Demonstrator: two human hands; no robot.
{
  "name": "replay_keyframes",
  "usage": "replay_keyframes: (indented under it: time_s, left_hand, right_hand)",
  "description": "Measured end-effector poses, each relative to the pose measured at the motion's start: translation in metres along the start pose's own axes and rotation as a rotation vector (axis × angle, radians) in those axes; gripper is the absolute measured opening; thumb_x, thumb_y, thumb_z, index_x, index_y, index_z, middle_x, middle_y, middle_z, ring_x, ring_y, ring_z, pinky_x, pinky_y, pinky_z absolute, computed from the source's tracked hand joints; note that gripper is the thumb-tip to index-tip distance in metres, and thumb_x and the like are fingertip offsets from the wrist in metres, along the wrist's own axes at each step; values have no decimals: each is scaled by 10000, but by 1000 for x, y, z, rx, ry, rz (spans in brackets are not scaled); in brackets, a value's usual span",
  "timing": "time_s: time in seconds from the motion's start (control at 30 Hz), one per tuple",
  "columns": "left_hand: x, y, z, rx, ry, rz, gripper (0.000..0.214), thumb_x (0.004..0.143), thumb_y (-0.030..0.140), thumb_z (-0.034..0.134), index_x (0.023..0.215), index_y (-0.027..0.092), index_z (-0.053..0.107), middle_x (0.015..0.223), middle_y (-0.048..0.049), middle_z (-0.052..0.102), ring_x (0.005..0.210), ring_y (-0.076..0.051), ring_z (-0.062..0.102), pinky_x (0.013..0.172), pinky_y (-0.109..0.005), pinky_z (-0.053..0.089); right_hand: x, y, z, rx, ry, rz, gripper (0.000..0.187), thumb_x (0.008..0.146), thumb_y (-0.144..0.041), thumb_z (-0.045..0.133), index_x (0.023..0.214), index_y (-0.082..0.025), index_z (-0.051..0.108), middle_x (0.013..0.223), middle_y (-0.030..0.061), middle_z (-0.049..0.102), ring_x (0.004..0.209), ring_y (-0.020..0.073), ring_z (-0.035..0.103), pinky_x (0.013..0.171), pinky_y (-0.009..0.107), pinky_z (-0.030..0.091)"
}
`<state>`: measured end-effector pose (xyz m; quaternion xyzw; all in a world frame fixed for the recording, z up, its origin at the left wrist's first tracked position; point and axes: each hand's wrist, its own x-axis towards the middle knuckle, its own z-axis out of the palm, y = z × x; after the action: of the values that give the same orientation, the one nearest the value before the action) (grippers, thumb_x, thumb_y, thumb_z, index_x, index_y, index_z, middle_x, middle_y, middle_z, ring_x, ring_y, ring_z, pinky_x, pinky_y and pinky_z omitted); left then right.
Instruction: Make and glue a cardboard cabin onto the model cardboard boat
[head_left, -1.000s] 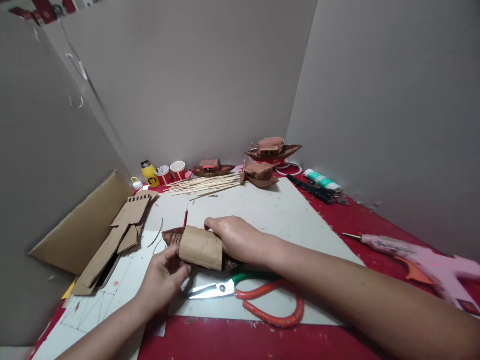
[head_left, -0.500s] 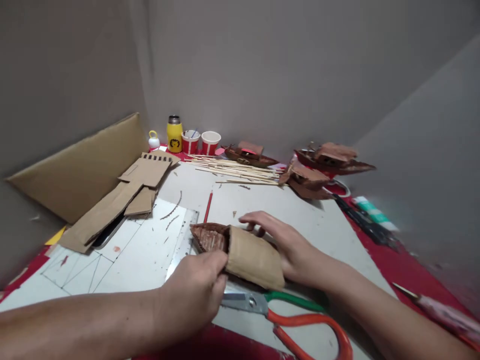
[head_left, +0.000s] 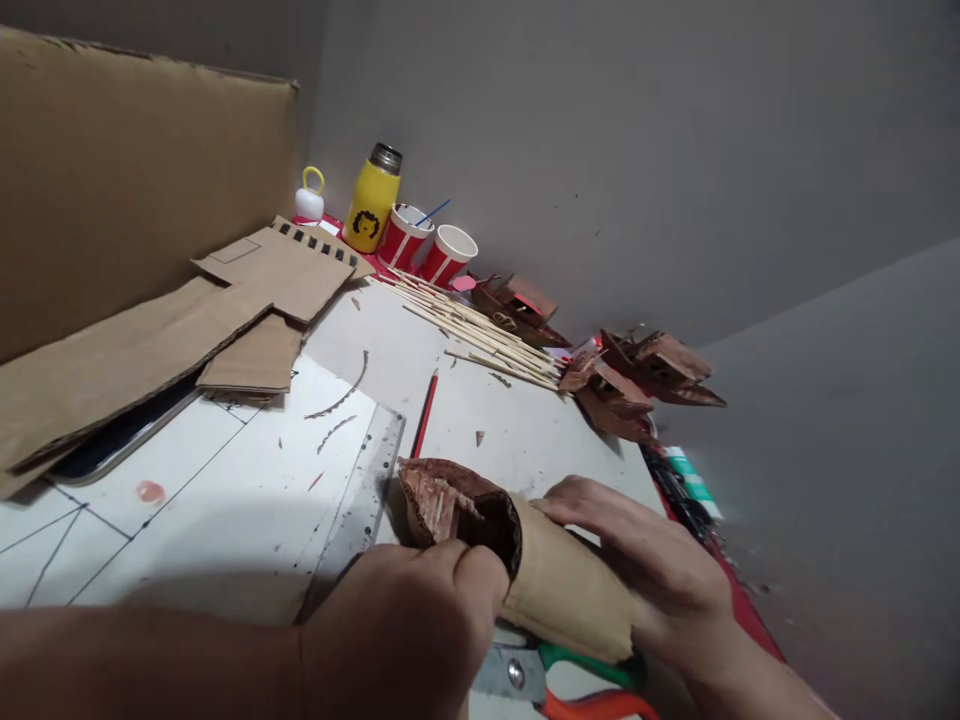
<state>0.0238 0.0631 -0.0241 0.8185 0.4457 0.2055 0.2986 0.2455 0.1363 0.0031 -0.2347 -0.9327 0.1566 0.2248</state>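
While the left hand (head_left: 405, 630) pinches and the right hand (head_left: 645, 570) cups it, the cardboard boat (head_left: 555, 590) looks light, crushable. Hold its 2 hull sides gently.

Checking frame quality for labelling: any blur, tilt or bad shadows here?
Head view: frame tilted; tube at the right edge smeared; left hand, on the cardboard boat, looms large and dim; shadow across the white sheet; no glare.

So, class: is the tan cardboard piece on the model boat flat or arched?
Arched: the cardboard piece curves over the model boat, a dark hollow showing at its open end.
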Motion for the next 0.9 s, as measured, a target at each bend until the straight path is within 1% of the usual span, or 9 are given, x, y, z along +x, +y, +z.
replay_keyframes:
  time_s: [0.1, 0.23, 0.37, 0.53, 0.63, 0.73, 0.8, 0.87, 0.9]
  left_hand:
    - [0, -1, 0, -27, -23, -23, 297, 564, 5, 542, 786, 201, 523, 589, 23, 513, 471, -133, 423, 435, -253, 223]
    - [-1, -5, 4, -125, 93, -79, 262, 621, 14, 527, 783, 215, 487, 647, 7, 591, 538, -147, 519, 489, -239, 306]
    - [-2, -8, 7, -199, 186, -54, 186, 700, 62, 503, 729, 229, 426, 635, 5, 599, 518, -147, 521, 476, -241, 311]
    - [-7, -11, 10, -167, 263, -90, 157, 767, 114, 486, 690, 236, 422, 559, 45, 512, 470, -124, 435, 459, -228, 319]
    - [-7, -11, 7, -143, 247, -129, 122, 774, 128, 526, 724, 231, 485, 612, 40, 576, 532, -132, 519, 514, -231, 387]
    - [-3, -9, 0, -154, 211, -164, 127, 762, 140, 596, 714, 221, 511, 652, 36, 638, 583, -138, 598, 548, -228, 436]
    - [-1, -7, -6, -107, 211, -116, 161, 777, 151, 608, 677, 217, 501, 623, 38, 629, 550, -130, 594, 508, -217, 432]
    - [-3, -6, -14, -20, 252, 12, 147, 820, 146, 577, 702, 218, 526, 629, 26, 637, 540, -129, 599, 491, -214, 443]
    - [-6, -6, -18, 25, 283, 99, 119, 835, 133, 559, 754, 219, 552, 665, 12, 663, 569, -136, 623, 514, -217, 468]
  right_hand:
    - [3, -1, 2, -57, -26, 20, 322, 829, -99, 556, 1121, -233, 544, 838, 64, 658, 724, 200, 636, 602, 296, 506]
    - [12, -1, 2, -55, -73, 87, 207, 822, -121, 574, 999, -227, 560, 786, 28, 622, 673, 169, 596, 567, 265, 467]
    - [18, 0, 4, 100, -99, 163, 131, 844, -108, 556, 906, -224, 562, 771, 24, 608, 700, 160, 590, 592, 255, 473]
    - [11, 2, 8, 157, -47, 257, 148, 840, -102, 541, 936, -209, 574, 889, 59, 637, 810, 178, 602, 682, 286, 492]
    - [5, 3, 9, 213, -101, 391, 157, 808, -94, 546, 918, -205, 544, 838, 5, 629, 722, 134, 564, 633, 237, 452]
    - [6, 3, 8, 235, -87, 482, 198, 799, -94, 536, 969, -193, 519, 804, -13, 607, 696, 124, 541, 622, 227, 428]
    - [8, 0, 6, 235, -91, 501, 199, 795, -95, 534, 976, -176, 549, 785, -4, 621, 689, 131, 556, 619, 234, 423]
    - [10, -5, 3, 248, -87, 483, 130, 788, -100, 535, 881, -167, 596, 749, 9, 640, 667, 137, 569, 609, 240, 415]
    - [10, -9, 1, 232, -43, 444, 94, 791, -109, 533, 815, -167, 603, 728, 16, 642, 655, 140, 567, 605, 245, 411]
